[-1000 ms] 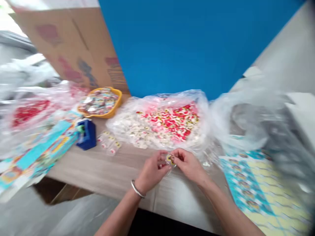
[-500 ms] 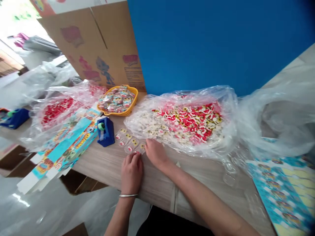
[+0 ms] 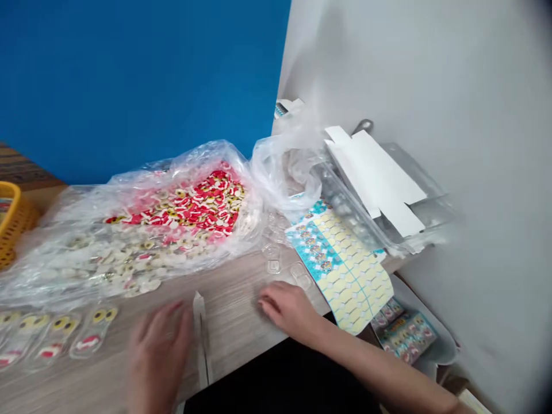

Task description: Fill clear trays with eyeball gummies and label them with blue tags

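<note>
My left hand [image 3: 161, 351] is smeared by motion above the table, its fingers apart and nothing visible in them. Left of it lies a row of clear plastic blister shells [image 3: 94, 332], holding yellow eye pieces and red-and-white mouth pieces. My right hand [image 3: 291, 309] hovers low over the table with loosely bent fingers, and I see nothing in it. Just beyond its knuckles are empty clear blister shells [image 3: 301, 276]. Behind both hands spreads a clear plastic bag [image 3: 224, 253] full of loose red, white and yellow pieces [image 3: 211, 201].
Printed blue-and-yellow card sheets [image 3: 353, 276] lie at the right table edge. White flat cartons [image 3: 379, 178] rest on clear plastic packaging behind them. A yellow basket [image 3: 17, 224] stands at far left. Packed items [image 3: 409, 336] sit in a container below the table, right.
The view has swung right. Both hands have left the row of filled shells and moved right, the right hand to beside the empty shells.
</note>
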The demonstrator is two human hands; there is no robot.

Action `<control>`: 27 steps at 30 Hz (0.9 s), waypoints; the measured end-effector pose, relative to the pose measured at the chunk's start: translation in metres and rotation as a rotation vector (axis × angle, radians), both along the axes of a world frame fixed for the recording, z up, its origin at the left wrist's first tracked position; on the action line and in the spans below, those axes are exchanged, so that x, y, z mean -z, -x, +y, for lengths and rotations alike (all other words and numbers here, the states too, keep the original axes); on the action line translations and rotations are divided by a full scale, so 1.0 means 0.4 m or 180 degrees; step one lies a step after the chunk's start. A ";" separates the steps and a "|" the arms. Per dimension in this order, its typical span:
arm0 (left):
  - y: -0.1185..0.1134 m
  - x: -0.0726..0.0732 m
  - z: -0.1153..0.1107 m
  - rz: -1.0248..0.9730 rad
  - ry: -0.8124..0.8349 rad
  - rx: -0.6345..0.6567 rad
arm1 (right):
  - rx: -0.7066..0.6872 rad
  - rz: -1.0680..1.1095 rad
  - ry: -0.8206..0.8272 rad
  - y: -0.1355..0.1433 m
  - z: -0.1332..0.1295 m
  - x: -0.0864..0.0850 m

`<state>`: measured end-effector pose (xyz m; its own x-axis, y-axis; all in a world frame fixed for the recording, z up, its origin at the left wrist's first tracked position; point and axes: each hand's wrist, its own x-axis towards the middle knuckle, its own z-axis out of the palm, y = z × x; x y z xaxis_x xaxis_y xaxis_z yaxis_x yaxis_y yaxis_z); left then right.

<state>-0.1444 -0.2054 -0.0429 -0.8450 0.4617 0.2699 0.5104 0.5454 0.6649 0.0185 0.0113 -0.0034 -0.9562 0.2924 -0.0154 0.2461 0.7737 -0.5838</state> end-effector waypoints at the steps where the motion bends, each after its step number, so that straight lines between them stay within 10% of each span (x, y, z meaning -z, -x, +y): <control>1: -0.026 -0.006 0.062 0.0033 0.0058 0.0240 | 0.0232 -0.0019 0.0055 -0.034 0.025 0.005; 9: -0.110 -0.020 0.442 0.0750 0.0595 0.1176 | 0.1140 0.0060 -0.0692 -0.173 0.073 0.040; 17: -0.110 -0.023 0.452 0.1123 0.0677 0.1276 | 0.1252 -0.0151 -0.1128 -0.155 0.113 0.111; 21: -0.142 -0.047 0.383 0.1202 0.0357 0.1410 | 0.1572 0.0579 0.0004 -0.108 0.144 0.074; 27: -0.194 -0.061 0.298 0.0792 0.0087 0.1784 | 0.1519 0.0786 0.3146 -0.036 0.134 0.036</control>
<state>-0.0669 -0.0861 -0.0186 -0.3846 0.8272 0.4097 0.8626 0.1641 0.4786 0.0327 0.0650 -0.0178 -0.7585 0.5936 -0.2690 0.1862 -0.1981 -0.9623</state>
